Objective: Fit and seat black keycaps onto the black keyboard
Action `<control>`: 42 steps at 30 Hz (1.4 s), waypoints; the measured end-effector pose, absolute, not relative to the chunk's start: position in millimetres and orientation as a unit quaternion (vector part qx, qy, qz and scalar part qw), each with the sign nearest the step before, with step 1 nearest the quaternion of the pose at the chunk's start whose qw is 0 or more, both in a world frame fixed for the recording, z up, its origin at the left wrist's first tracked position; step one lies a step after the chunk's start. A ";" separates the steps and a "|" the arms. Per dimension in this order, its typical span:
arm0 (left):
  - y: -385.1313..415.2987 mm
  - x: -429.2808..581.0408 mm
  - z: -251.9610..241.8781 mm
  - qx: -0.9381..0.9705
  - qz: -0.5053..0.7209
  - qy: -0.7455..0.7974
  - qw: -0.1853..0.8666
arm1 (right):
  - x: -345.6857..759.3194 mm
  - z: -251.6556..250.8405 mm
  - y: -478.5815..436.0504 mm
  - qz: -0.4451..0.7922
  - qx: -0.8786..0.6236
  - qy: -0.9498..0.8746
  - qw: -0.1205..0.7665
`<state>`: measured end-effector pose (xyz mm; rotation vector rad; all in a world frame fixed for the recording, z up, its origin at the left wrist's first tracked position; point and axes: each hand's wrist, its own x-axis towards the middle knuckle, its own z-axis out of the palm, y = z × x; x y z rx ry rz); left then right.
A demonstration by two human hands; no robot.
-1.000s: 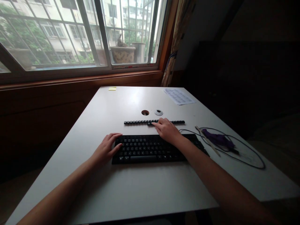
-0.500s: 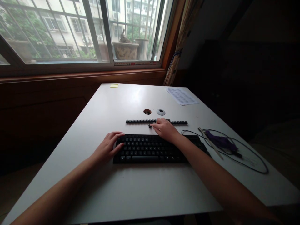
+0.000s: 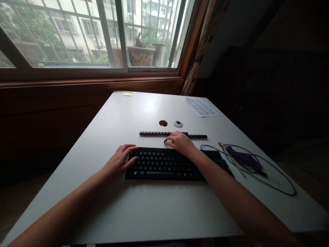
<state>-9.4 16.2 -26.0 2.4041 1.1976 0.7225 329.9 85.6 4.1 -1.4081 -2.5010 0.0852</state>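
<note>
A black keyboard (image 3: 159,168) lies on the white table. My left hand (image 3: 121,158) rests at its left end, thumb and fingers apart on its edge and keys. Behind the keyboard runs a row of small black keycaps (image 3: 151,133), partly hidden by my right hand (image 3: 181,142). The thumb and index finger of that hand pinch a single keycap (image 3: 165,141) between the row and the keyboard. My right wrist and forearm cover part of the keyboard's right side.
Right of the keyboard lie a looped black cable (image 3: 280,171), a thin stick (image 3: 232,159) and purple cloth (image 3: 243,157). Printed paper (image 3: 202,107), a yellow note (image 3: 127,93), a table hole (image 3: 163,123) and a grey ring (image 3: 178,124) are farther back.
My right fingers and the single keycap have moved slightly toward the keyboard, away from the row. My left hand keeps its place on the keyboard. The whole view has shifted a little.
</note>
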 end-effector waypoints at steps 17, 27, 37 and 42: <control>15.5 -9.2 -25.1 0.850 0.259 0.423 0.178 | 337.8 31.7 43.4 0.305 -0.470 -0.815 0.151; 15.0 -9.9 -25.0 0.850 0.262 0.420 0.180 | 335.2 27.2 43.5 0.282 -0.482 -0.816 0.149; 15.0 -8.9 -24.6 0.853 0.265 0.413 0.179 | 327.2 35.4 41.4 0.256 -0.478 -0.832 0.114; 13.1 -8.1 -20.9 0.852 0.263 0.417 0.178 | 321.8 41.7 36.6 0.186 -0.471 -0.857 0.093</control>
